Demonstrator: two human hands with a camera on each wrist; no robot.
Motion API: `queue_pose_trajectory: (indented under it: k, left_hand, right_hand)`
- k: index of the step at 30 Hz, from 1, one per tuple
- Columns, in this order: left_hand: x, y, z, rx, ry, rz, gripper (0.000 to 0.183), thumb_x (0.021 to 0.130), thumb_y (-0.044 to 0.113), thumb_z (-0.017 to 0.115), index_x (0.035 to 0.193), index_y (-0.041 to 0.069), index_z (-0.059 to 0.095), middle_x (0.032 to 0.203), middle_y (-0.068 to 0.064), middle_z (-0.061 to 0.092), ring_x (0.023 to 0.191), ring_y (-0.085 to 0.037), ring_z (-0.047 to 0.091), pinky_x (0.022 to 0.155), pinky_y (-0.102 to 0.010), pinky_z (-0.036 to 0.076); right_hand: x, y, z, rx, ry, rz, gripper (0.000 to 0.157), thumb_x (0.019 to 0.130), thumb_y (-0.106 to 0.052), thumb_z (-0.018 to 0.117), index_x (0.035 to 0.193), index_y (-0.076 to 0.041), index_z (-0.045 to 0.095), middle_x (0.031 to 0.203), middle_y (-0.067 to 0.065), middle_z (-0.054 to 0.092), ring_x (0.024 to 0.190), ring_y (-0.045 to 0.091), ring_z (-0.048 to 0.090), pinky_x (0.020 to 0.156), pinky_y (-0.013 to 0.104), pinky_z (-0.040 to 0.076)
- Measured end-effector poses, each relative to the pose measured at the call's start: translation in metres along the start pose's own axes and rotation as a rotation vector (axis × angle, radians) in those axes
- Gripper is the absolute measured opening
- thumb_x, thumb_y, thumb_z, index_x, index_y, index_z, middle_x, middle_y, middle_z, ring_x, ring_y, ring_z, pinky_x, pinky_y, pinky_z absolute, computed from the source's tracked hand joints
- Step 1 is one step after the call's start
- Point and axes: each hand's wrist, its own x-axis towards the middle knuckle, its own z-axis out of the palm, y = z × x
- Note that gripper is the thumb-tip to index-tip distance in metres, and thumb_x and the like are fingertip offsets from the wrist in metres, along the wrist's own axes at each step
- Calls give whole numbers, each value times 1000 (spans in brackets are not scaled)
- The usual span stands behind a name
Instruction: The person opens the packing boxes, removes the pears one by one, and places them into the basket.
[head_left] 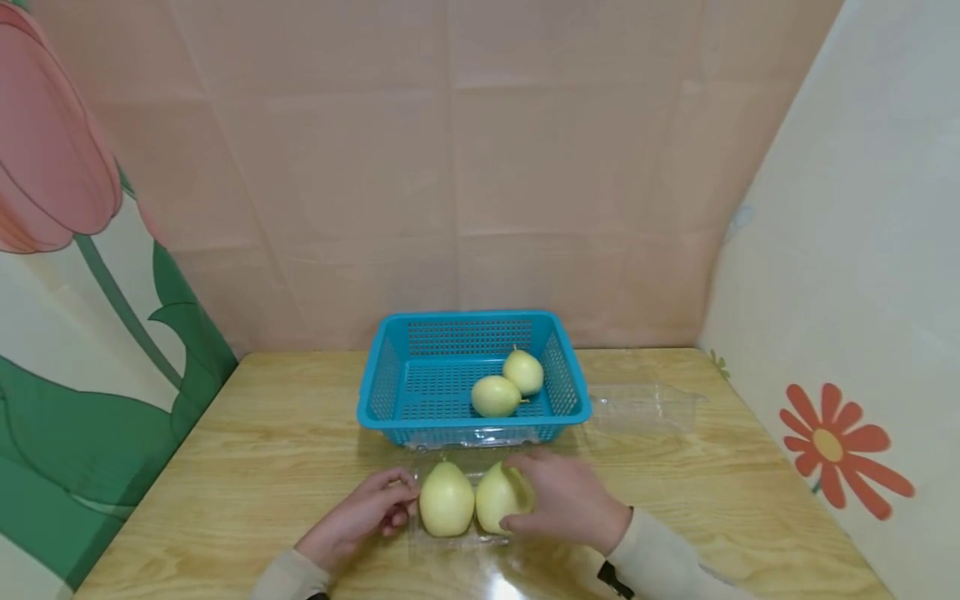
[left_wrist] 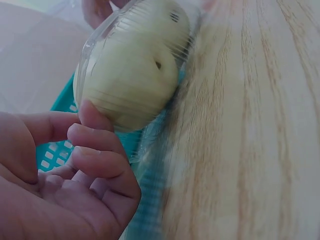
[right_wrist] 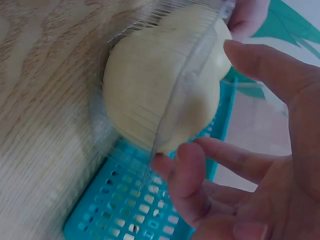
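Note:
Two pale green pears, a left one (head_left: 447, 500) and a right one (head_left: 497, 502), sit side by side in a clear plastic clamshell box (right_wrist: 187, 85) in front of the basket. With thumb and fingertips, my left hand (head_left: 375, 507) pinches the box's rim at its left side, as the left wrist view shows. My right hand (head_left: 566, 502) is at the right pear, fingers spread around it. In the right wrist view its fingertips (right_wrist: 190, 160) touch the box's edge, while the thumb stands apart from the pear.
A blue perforated basket (head_left: 438, 375) stands behind the box, with one pear (head_left: 496, 397) and another pear (head_left: 524, 372) at its right side. Another clear plastic container (head_left: 641, 407) lies right of the basket. Walls border the wooden table (head_left: 285, 450) at the back and sides.

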Motion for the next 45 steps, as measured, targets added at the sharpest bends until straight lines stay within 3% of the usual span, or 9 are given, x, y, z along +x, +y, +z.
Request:
queue_pose_trajectory:
  k: [5,14,21,31,45]
  left_hand:
    - [-2,-1,-3,-14,0,2,11,98,15,57,98,5,56,78,-2,60,60,-8,47,51,-19,37]
    - [-5,-1,-10,-23,-12,13,7,96,13,58,95,6,57,77,-1,61,61,-8,49,51,-19,37]
    - [-5,1,-12,-33,-26,-7,6,97,13,57,93,9,58,75,2,62,60,-6,51,51,-19,37]
    - [-2,-3,-13,19,34,-27,13,96,17,60,86,9,64,70,3,64,56,-6,50,49,-19,37]
    - [-6,2,-16,46,1,9,11,98,13,57,98,2,58,71,1,63,59,-8,51,51,-19,40]
  right_hand:
    - [6,-4,9,-28,-27,19,72,67,-59,82,120,-13,66,104,5,71,83,19,66,56,29,47]
    - [17,-7,20,6,-35,18,67,67,-60,80,117,-18,66,86,-5,67,68,7,56,49,24,38]
    - [21,-8,23,-15,-52,7,68,64,-60,81,117,-20,65,79,-10,64,64,6,53,48,24,37]
    - [23,-8,27,-13,-57,-6,68,62,-59,81,116,-21,65,80,-11,63,65,6,53,48,25,37]
    - [23,-7,26,17,-81,-29,68,63,-58,81,120,-24,64,84,-11,65,67,5,55,51,24,39]
